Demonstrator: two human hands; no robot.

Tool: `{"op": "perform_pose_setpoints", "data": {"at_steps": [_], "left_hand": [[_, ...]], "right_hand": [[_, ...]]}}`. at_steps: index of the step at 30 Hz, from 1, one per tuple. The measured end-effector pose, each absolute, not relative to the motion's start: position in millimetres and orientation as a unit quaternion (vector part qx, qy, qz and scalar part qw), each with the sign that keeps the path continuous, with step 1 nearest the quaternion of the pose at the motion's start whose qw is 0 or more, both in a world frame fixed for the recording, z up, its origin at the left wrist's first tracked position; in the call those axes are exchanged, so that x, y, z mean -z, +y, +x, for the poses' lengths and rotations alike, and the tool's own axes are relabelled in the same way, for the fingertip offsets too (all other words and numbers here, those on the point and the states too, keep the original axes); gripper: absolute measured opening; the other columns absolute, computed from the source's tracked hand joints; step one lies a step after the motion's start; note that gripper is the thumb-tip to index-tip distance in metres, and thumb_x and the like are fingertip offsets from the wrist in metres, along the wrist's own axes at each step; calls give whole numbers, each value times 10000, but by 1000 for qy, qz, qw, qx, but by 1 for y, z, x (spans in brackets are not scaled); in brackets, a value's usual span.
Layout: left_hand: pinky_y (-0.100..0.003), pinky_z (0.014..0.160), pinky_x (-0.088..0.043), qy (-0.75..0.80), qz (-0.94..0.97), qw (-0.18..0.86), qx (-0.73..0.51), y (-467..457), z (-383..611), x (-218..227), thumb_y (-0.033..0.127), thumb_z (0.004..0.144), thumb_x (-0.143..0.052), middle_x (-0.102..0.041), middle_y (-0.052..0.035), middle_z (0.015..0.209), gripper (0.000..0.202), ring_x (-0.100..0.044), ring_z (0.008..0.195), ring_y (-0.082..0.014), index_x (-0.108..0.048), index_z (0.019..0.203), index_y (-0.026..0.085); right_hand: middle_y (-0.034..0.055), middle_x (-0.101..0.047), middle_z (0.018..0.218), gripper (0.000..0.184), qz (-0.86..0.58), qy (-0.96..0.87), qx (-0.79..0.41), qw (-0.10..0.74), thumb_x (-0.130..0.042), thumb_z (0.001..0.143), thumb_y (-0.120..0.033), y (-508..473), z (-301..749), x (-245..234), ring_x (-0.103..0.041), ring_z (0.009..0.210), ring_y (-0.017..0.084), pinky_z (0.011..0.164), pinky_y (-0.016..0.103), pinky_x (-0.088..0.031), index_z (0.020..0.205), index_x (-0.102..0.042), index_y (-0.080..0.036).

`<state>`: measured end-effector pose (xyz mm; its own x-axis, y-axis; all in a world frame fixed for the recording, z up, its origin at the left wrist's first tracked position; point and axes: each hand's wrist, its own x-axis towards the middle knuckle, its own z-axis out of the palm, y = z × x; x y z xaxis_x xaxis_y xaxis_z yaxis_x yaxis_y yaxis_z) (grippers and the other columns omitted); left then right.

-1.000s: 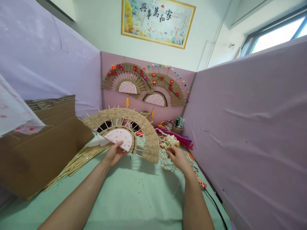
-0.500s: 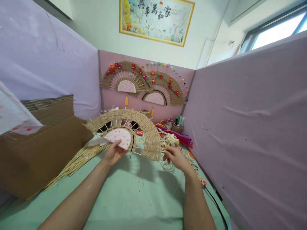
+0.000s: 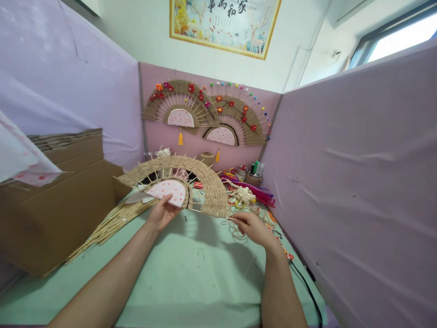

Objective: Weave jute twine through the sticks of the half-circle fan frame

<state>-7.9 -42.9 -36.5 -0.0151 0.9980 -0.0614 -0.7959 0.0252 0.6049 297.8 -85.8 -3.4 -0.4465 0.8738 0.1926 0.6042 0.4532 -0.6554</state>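
Observation:
A woven fan (image 3: 215, 193) of tan cord on thin sticks is held up over the table, its arc curving away from me. At its centre is a white half-round panel (image 3: 168, 189) with pink dots, edged by a woven band with a black line. My left hand (image 3: 164, 213) grips the fan at this panel, thumb on top and fingers underneath. With closed fingertips, my right hand (image 3: 249, 228) pinches the end of the lowest stick (image 3: 231, 218) at the fan's right corner.
Two flower-trimmed fans (image 3: 235, 114) hang on the pink back panel. A cardboard box (image 3: 61, 205) stands left, beside a bundle of sticks (image 3: 112, 223). Cord scraps (image 3: 242, 196), purple pipe cleaners (image 3: 261, 196) and a pen cup (image 3: 253, 177) lie back right. A black cable (image 3: 309, 291) runs along the right edge.
The fan has tilted flatter, and its lower right corner has risen slightly. My right fingers have come together on the end stick. The whole view has shifted slightly downward.

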Motion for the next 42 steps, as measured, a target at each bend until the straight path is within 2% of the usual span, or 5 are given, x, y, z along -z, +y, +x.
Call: {"op": "perform_pose_setpoints", "data": {"at_steps": [7,11,26,32,42], "left_hand": [[-320,589,-576,249,200,671,-669,-39,-9,42,95,827,-468,-711,-62,774,177,-667,657,-171,-586,950,137],[-323,588,-576,265,198,669,-666,-38,-8,44,98,830,-463,-709,-68,760,171,-666,643,-172,-589,941,128],[-297,605,-577,234,186,687,-663,-46,-5,36,129,863,-437,-718,-50,811,274,-679,695,-168,-546,1111,170],[-296,636,-568,254,225,713,-614,-50,-4,35,147,846,-455,-716,-81,840,341,-681,721,-182,-521,1180,159],[-306,621,-570,290,275,675,-619,-47,-10,34,118,815,-482,-717,-82,807,231,-680,695,-189,-578,1025,132]], "right_hand": [[32,-613,694,298,-514,-794,-139,294,-371,881,-319,-103,299,21,-515,615,150,587,243,-342,931,-642,-204],[47,-605,682,317,-539,-769,-109,325,-354,897,-353,-117,291,33,-522,622,163,595,248,-343,830,-617,-190],[4,-568,613,316,-481,-749,-276,363,-403,875,-351,-122,271,38,-488,561,116,565,220,-351,686,-582,-172],[6,-548,589,274,-498,-729,-263,389,-440,830,-309,-116,276,34,-479,554,123,536,223,-332,619,-549,-173],[-1,-504,519,311,-583,-687,-231,368,-490,788,-391,-112,286,31,-422,501,117,491,233,-299,570,-520,-172]]}}
